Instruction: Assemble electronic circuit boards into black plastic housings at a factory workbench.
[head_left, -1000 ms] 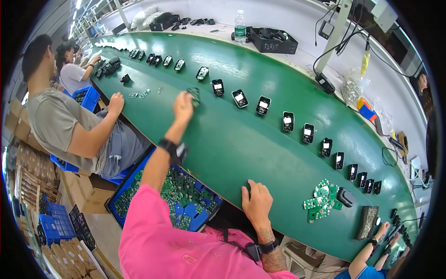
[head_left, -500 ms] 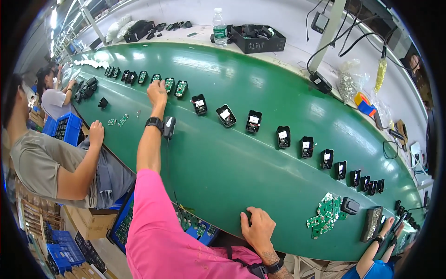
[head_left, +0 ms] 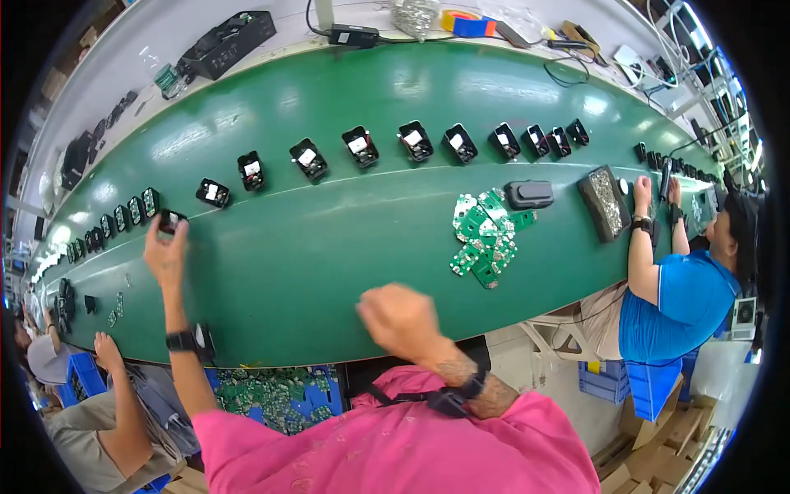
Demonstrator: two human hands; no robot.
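At the left of the row, my left hand (head_left: 165, 251) pinches a small black plastic housing (head_left: 172, 221) between thumb and fingers. Beside it stand black housings with green circuit boards (head_left: 150, 202) in them. To its right runs a curved row of open black housings with white labels inside, the nearest being a housing (head_left: 213, 193). My right hand (head_left: 401, 321) hovers over the near part of the green table (head_left: 296, 247), loosely curled and smeared by motion; nothing shows in it. A pile of loose green circuit boards (head_left: 487, 235) lies beyond it to the right.
A black cased device (head_left: 529, 194) and a dark tray of small metal parts (head_left: 605, 204) stand right of the pile. Co-workers sit at both sides, one in a blue shirt (head_left: 683, 300). A blue bin of boards (head_left: 271, 395) is below the table edge. A black box (head_left: 226, 45) stands behind.
My view has swung to the right. My left hand has moved from the board-filled housings to a label-bearing one and grips it. My right hand, resting on the table edge before, is now moving and more curled.
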